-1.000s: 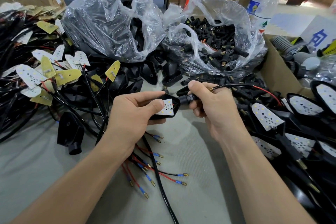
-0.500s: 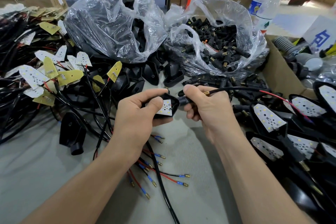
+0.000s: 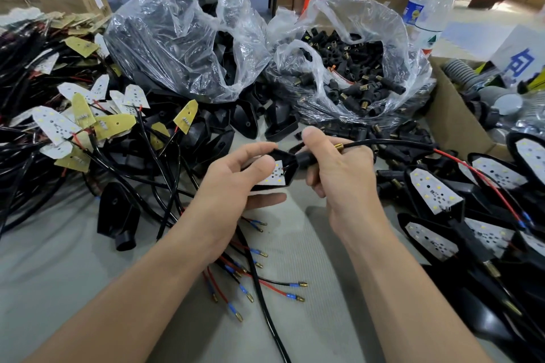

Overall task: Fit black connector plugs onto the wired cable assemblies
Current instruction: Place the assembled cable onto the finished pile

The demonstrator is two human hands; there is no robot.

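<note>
Two hands meet over the grey table (image 3: 59, 289). The left hand (image 3: 236, 186) grips a black lamp shell (image 3: 287, 158). The right hand (image 3: 336, 174) pinches a black plug (image 3: 306, 160) at the shell's right end, and its cable (image 3: 389, 142) runs right. A bag (image 3: 339, 23) of plugs sits far behind.

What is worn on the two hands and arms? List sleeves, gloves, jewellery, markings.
Nothing is worn. The left hand and right hand are bare, without gloves, rings or tape. The left forearm and right forearm are bare up to the frame's edge: no sleeve, watch, bracelet or marking shows. The fingernails that show are short and unpainted.
</note>
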